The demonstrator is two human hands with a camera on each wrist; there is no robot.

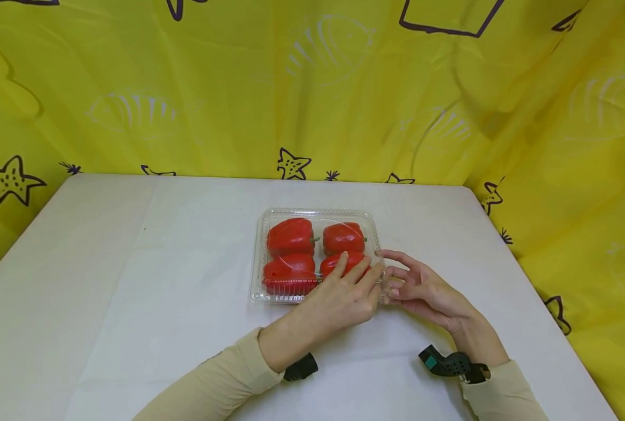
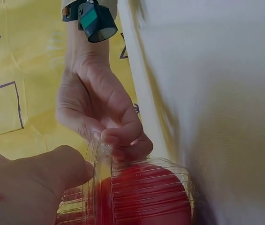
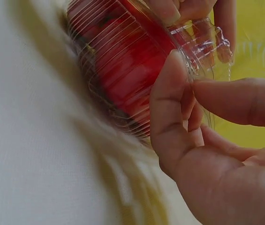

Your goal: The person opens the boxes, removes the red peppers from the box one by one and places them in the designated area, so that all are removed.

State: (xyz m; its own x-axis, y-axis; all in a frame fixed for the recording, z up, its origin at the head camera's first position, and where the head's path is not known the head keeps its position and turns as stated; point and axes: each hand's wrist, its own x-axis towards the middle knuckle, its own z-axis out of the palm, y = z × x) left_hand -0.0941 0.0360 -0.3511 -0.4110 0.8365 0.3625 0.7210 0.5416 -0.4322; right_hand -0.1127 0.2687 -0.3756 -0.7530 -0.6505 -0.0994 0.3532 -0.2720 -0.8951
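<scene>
Plainly, on the table (image 1: pixel 159 263), a clear box (image 1: pixel 257 257) lies left of the right hand (image 1: pixel 430 292) and partly under the left hand (image 1: pixel 346 298), whose loosely extended fingers rest above one red pepper (image 1: pixel 330 263); the right fingers pinch the box's right rim (image 3: pixel 185 58).

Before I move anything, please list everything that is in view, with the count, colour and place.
plastic container: 1, clear, on the table
peppers: 4, red, inside the container
table: 1, white, beneath the container
curtain: count unclear, yellow, behind and beside the table
wrist cameras: 2, black, near the sleeves
sleeves: 2, beige, lower part of head view
left hand: 1, bare, on the container
right hand: 1, bare, at the container's right edge
</scene>
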